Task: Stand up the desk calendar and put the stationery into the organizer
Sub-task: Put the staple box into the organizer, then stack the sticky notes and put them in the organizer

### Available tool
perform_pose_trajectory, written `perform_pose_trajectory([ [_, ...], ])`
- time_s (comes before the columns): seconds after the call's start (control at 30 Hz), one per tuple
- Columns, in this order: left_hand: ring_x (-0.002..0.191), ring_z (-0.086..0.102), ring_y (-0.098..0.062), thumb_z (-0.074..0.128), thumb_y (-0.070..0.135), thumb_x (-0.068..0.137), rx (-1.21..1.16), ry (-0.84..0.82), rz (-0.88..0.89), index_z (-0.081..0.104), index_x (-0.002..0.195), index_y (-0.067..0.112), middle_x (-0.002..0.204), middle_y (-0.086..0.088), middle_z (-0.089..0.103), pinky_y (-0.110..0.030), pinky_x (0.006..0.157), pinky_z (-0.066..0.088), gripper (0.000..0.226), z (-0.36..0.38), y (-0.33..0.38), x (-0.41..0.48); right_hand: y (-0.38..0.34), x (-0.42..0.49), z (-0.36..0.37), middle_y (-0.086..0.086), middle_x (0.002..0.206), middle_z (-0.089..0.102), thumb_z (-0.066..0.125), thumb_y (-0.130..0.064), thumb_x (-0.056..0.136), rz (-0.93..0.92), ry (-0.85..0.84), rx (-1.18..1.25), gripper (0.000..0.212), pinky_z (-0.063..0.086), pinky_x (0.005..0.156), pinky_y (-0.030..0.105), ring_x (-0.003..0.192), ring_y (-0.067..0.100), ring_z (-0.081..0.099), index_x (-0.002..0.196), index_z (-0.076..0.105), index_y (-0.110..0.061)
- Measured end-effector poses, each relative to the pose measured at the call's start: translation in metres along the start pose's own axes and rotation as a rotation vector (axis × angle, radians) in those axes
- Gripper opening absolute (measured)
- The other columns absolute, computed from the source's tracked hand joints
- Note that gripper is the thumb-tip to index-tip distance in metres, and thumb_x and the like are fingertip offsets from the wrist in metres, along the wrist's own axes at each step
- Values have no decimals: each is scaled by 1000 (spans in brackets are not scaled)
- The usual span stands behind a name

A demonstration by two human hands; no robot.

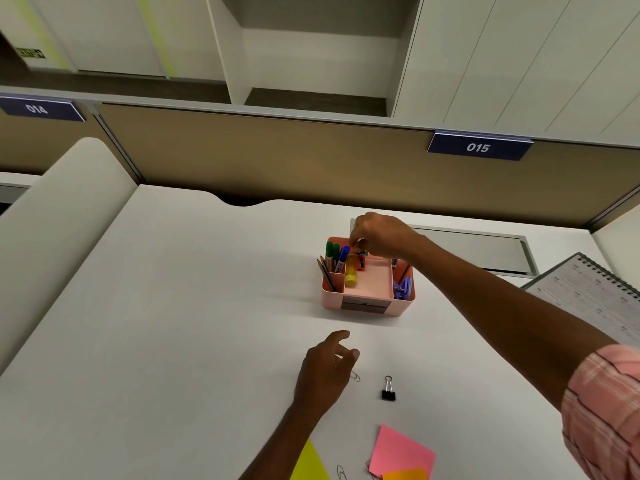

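The pink organizer (367, 301) stands mid-desk with markers (335, 254), pencils (325, 275), a yellow glue stick (351, 275), a red sharpener (361, 263) and blue items (403, 287) in it. My right hand (381, 237) hovers over its back middle compartment, fingertips pinched on a small dark clip (362, 251). My left hand (329, 367) is low over the desk, fingers apart, just above a paper clip (355, 376). A black binder clip (388, 393) lies to its right. The spiral-bound desk calendar (588, 296) is at the right edge, its page tilted toward me.
Pink sticky notes (400, 450), an orange pad (405, 474), a yellow sheet (310, 462) and another paper clip (342, 472) lie at the near edge. A grey cable hatch (485, 251) sits behind the organizer. A tan partition (277, 157) bounds the desk's far side.
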State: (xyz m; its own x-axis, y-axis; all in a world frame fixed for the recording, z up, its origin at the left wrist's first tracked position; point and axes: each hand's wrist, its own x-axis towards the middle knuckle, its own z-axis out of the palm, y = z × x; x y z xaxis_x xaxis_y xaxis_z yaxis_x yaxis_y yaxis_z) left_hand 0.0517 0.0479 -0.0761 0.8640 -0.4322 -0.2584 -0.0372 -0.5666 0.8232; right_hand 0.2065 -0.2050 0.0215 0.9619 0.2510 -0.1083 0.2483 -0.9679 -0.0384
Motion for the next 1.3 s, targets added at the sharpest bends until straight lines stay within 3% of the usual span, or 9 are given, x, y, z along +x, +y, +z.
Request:
perform_pose_trajectory([
  [0.13, 90, 69, -6, 62, 40, 98, 6, 11, 7, 59, 137, 32, 97, 10, 72, -24, 83, 54, 40, 0, -2, -1, 0, 3, -4, 1, 100, 62, 72, -26, 93, -79, -53, -124, 17, 55, 71, 34, 93, 17, 58, 110, 76, -22],
  [0.23, 90, 69, -6, 61, 35, 99, 14, 21, 10, 58, 139, 31, 97, 9, 72, -21, 82, 52, 41, 0, -4, -1, -4, 4, -8, 5, 110, 60, 72, -22, 92, -113, -101, -252, 23, 55, 75, 37, 99, 21, 57, 114, 72, -27],
  [0.37, 88, 69, -6, 59, 32, 100, 26, 31, 20, 56, 141, 28, 94, 12, 71, -18, 81, 51, 41, -2, -6, -4, -11, 4, -9, 8, 137, 53, 67, -16, 93, -104, -164, -326, 39, 51, 92, 42, 122, 26, 52, 128, 66, -33],
  [0.5, 87, 69, -6, 57, 25, 99, 27, 44, 7, 57, 140, 28, 91, 12, 72, -27, 86, 56, 41, -4, -10, -6, -13, 6, -4, 6, 156, 41, 63, -18, 95, -74, -184, -372, 46, 45, 101, 42, 140, 27, 41, 139, 60, -31],
  [0.9, 87, 68, -9, 58, 28, 98, 33, 79, -23, 61, 134, 31, 91, 10, 71, -31, 87, 56, 36, -11, -20, -17, -15, 2, 7, 6, 162, 36, 65, -25, 96, -47, -202, -412, 55, 37, 111, 52, 148, 30, 34, 147, 49, -36],
  [1.07, 83, 66, -8, 63, 29, 97, 40, 106, -11, 64, 131, 31, 86, 10, 67, -29, 83, 55, 34, -18, -25, -24, -15, -12, -7, 7, 163, 33, 69, -15, 91, -3, -200, -342, 65, 32, 115, 55, 150, 30, 30, 146, 49, -43],
  [1.3, 79, 66, -3, 69, 24, 94, 48, 172, -14, 72, 117, 31, 87, 12, 68, -33, 81, 57, 24, -37, -38, -43, -25, -50, -26, 6, 161, 37, 72, -2, 84, 51, -10, -114, 72, 34, 113, 53, 150, 29, 31, 141, 54, -42],
])
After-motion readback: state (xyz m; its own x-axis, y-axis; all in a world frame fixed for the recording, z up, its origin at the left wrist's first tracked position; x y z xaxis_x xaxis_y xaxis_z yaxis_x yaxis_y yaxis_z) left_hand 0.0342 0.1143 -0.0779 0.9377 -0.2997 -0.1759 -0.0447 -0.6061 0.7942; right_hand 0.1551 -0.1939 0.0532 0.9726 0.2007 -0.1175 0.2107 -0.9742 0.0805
